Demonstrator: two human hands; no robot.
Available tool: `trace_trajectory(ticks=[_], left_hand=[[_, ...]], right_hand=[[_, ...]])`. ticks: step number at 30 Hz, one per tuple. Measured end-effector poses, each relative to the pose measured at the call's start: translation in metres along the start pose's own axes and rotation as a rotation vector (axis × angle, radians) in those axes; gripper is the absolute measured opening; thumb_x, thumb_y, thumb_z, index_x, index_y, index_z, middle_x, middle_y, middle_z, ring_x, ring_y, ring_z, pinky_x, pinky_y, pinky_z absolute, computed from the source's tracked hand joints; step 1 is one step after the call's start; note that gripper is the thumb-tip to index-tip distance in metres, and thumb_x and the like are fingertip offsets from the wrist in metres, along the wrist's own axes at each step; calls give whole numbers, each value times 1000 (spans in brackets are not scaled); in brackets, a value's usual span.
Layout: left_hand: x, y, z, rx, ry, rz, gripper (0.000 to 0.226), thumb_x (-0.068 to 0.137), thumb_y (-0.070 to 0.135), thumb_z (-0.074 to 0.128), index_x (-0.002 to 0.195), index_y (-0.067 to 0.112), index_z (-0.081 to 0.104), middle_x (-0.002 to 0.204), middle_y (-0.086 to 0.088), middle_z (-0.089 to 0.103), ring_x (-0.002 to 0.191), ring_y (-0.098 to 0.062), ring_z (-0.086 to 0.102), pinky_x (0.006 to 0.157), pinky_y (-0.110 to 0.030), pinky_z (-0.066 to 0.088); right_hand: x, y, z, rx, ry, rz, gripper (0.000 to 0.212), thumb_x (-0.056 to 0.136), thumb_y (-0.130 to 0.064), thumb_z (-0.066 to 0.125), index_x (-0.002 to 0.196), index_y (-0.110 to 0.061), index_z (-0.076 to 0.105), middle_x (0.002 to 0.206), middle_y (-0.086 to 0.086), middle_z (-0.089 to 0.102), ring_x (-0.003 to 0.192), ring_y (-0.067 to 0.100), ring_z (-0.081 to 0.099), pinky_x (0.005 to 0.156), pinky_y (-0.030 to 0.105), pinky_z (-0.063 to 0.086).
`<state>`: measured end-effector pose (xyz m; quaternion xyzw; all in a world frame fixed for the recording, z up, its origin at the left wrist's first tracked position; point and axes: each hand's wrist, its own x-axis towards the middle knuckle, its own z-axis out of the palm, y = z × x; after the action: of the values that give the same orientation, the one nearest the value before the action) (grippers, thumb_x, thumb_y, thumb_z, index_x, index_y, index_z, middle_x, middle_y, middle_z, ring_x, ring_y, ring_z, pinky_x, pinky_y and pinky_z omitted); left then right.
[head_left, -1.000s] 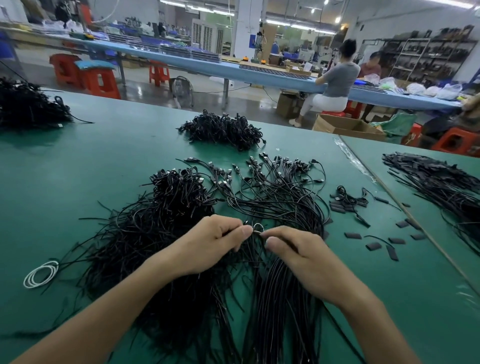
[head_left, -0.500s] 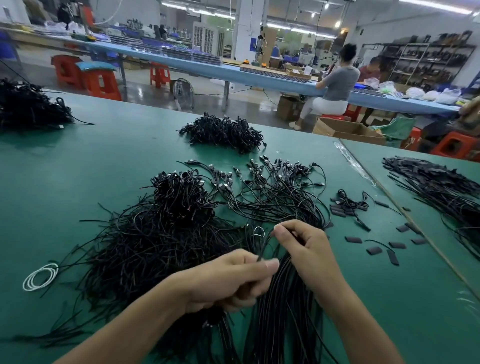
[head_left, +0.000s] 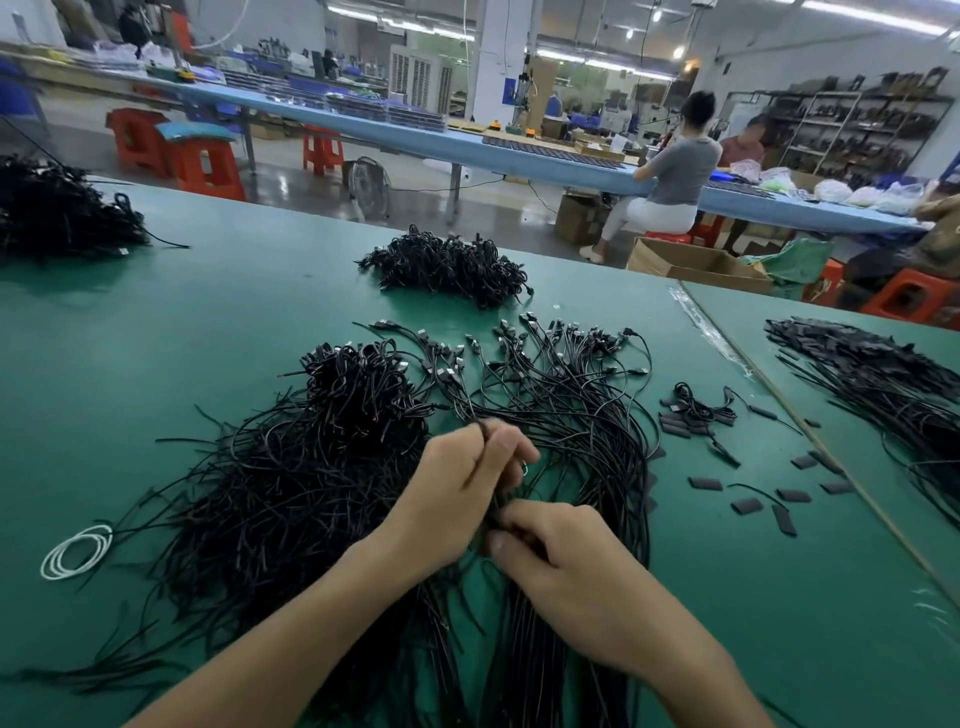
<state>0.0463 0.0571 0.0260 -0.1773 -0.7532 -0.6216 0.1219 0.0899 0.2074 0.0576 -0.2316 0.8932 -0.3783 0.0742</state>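
Observation:
A fanned bunch of thin black cables (head_left: 566, 415) with small plugs at the far ends lies on the green table (head_left: 208, 338). A tangled heap of black cables (head_left: 311, 467) sits left of it. My left hand (head_left: 462, 478) pinches a few cable strands between thumb and fingers, lifted slightly above the bunch. My right hand (head_left: 566, 577) is nearer to me, fingers curled around the same strands lower down. A small white ring (head_left: 524, 467) shows just right of my left hand.
Short black sleeve pieces (head_left: 748, 499) are scattered to the right. White rubber bands (head_left: 75, 551) lie at the left. More cable piles sit at the back middle (head_left: 447, 265), far left (head_left: 57, 213) and right (head_left: 872, 374). A seated person (head_left: 670, 176) works at a blue bench behind.
My left hand has moved up and away from me with the strands. My right hand has dropped back toward me and now grips the cables below the left hand.

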Motion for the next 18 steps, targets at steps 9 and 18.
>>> trace_trajectory(ticks=[9,18], left_hand=[[-22,12,-9,-376,-502,-446,70,95,69,25,56,16,48,45,5,29,37,-9,23,40,-21,22],[-8,26,-6,-937,-199,-339,48,98,43,43,93,10,77,75,-4,66,67,-16,66,61,-25,54]], right_hand=[[12,13,-23,143,391,-38,23,84,-49,66,74,-29,69,58,-6,57,51,3,43,50,25,38],[9,9,5,77,129,54,38,99,-10,47,69,-30,58,59,-14,59,46,8,44,47,25,39]])
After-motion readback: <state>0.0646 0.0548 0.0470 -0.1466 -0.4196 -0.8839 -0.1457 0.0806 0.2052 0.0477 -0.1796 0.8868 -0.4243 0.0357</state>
